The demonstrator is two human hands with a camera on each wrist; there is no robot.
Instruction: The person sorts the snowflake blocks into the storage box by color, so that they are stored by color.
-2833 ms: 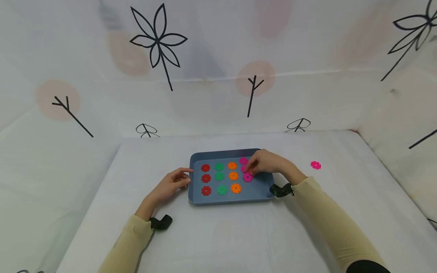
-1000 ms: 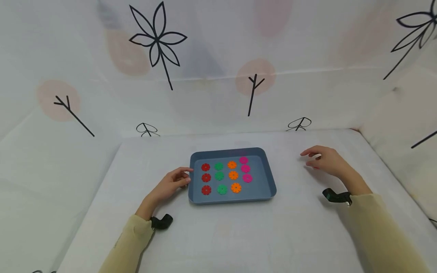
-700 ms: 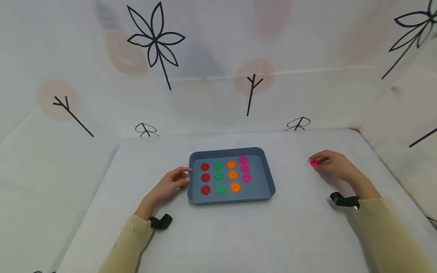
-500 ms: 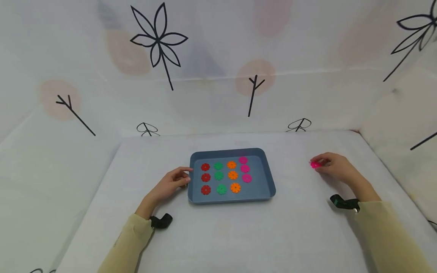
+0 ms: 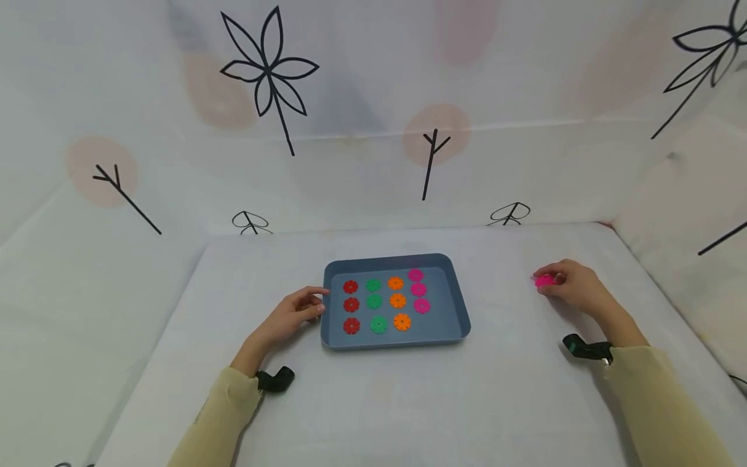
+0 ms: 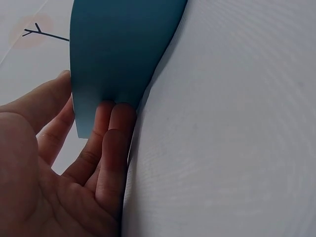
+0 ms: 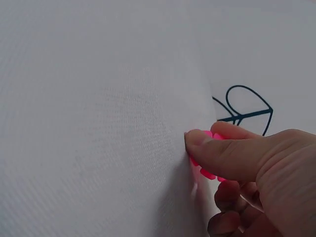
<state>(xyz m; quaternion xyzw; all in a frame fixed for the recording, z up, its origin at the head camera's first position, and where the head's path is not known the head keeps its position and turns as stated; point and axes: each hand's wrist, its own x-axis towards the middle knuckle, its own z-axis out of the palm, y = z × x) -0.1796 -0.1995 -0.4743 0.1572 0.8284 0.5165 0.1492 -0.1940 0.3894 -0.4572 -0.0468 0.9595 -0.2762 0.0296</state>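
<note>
In the head view my left hand (image 5: 292, 314) rests at the left end of a blue-grey tray (image 5: 455, 301), with its fingertips touching the rim. The left wrist view shows relaxed fingers (image 6: 114, 153) against the tray's outer wall (image 6: 118, 54). Right of the tray, my right hand (image 5: 574, 285) pinches a pink notched disc (image 5: 545, 280) between thumb and fingers. In the right wrist view the thumb covers much of that pink disc (image 7: 208, 174), which is held on edge. Inside the tray lie columns of red discs (image 5: 351, 304), green discs (image 5: 374, 301), orange discs (image 5: 398, 300) and pink discs (image 5: 419, 290).
A white cloth (image 5: 385, 402) covers the table. Behind it rises a white backdrop (image 5: 362, 181) with printed leaves and twigs. Each wrist carries a black camera mount, the left mount (image 5: 277, 379) and the right mount (image 5: 585, 348).
My right hand has left the pink column in the tray and moved right to the loose pink disc, which it now grips. The left hand has stayed at the tray.
</note>
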